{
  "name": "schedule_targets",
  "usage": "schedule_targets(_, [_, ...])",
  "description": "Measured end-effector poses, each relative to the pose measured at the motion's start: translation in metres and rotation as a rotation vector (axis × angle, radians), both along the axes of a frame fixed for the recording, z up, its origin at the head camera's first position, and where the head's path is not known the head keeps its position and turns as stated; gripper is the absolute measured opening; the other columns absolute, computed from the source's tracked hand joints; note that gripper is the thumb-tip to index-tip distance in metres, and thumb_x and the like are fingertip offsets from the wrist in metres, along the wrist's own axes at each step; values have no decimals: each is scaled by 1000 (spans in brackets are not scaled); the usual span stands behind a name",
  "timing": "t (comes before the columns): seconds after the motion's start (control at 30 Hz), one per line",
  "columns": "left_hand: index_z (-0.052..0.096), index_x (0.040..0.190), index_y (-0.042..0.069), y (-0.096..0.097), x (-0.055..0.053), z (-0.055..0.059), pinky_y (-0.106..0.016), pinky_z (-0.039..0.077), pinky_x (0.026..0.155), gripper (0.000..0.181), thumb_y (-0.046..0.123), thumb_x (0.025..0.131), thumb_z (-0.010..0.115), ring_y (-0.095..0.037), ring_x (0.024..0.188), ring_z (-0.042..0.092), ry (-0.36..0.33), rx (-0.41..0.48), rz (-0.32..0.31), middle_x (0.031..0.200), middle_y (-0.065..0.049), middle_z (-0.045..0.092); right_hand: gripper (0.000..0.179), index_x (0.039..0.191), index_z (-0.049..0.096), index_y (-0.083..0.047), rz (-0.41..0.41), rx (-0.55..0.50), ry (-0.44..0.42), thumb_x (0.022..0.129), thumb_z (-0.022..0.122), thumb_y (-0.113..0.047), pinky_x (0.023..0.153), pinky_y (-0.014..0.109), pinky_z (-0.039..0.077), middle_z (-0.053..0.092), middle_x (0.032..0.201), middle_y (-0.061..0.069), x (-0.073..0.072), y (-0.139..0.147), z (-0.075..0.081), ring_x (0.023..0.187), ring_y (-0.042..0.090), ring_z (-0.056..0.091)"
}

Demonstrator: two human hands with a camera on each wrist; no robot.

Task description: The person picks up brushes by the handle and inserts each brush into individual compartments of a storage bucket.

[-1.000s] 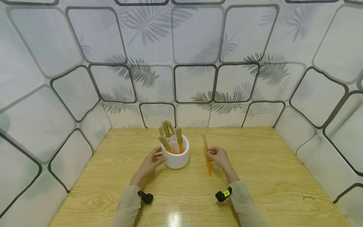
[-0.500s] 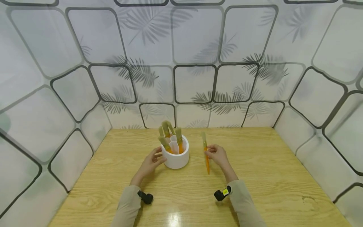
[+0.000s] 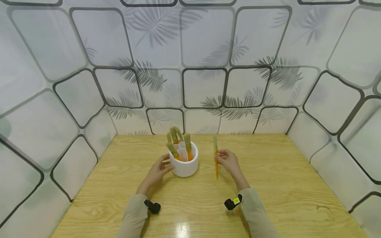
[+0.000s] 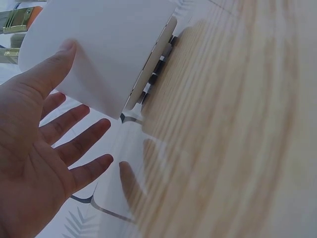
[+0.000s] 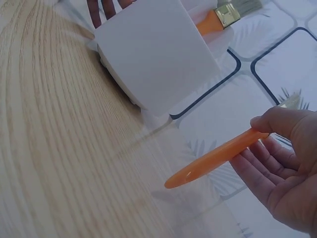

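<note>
A round white holder [image 3: 185, 168] stands on the table, divided inside into compartments. Several paintbrushes [image 3: 188, 142] stand in it with bristles up and orange handles down. My left hand [image 3: 157, 172] is at the holder's left side; in the left wrist view its thumb [image 4: 67, 49] touches the white wall, and the other fingers are spread and relaxed. To the right of the holder, my right hand [image 3: 228, 161] pinches another paintbrush [image 5: 213, 161] between thumb and fingers near the ferrule. That brush is nearly upright, bristles up, its orange handle end pointing down above the table.
The wood-grain table [image 3: 184, 211] is backed and flanked by a patterned white curtain [image 3: 205, 86]. Black wrist cameras [image 3: 153, 207] sit on both sleeves. The holder's lower edge in the left wrist view shows small dark feet [image 4: 157, 67].
My right hand has risen slightly and shifted a little left with the paintbrush, which has turned from leaning to nearly upright. The left hand and the holder stay put.
</note>
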State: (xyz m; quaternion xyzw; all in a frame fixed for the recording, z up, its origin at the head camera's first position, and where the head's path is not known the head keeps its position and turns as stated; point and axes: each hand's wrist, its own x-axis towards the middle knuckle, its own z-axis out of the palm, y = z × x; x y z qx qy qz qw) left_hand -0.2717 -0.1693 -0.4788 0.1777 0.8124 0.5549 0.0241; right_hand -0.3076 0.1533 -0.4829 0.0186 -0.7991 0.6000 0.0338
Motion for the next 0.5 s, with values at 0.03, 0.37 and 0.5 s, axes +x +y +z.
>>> schedule_targets(0.03, [32,142,1,0,0,0,-54,36,104,62,14,90,62,-44,124,42,1,1,0,141,-25,36,32,115,57,3,0,-4,4,85,66,-6,77,39,57,59,101,17,0,0,0,88,25,65])
schedule_targets(0.37, [31,142,1,0,-1,0,-55,36,104,61,12,90,61,-45,124,41,0,6,-3,141,-26,35,35,115,58,3,13,-21,39,84,68,-10,75,27,57,62,105,21,2,-2,3,87,18,63])
schedule_targets(0.5, [31,142,1,0,-1,-1,-54,36,104,61,14,90,61,-44,125,41,-6,8,-1,141,-26,36,34,114,58,1,4,-22,55,84,69,-11,73,23,56,62,105,21,-2,-1,-1,87,18,63])
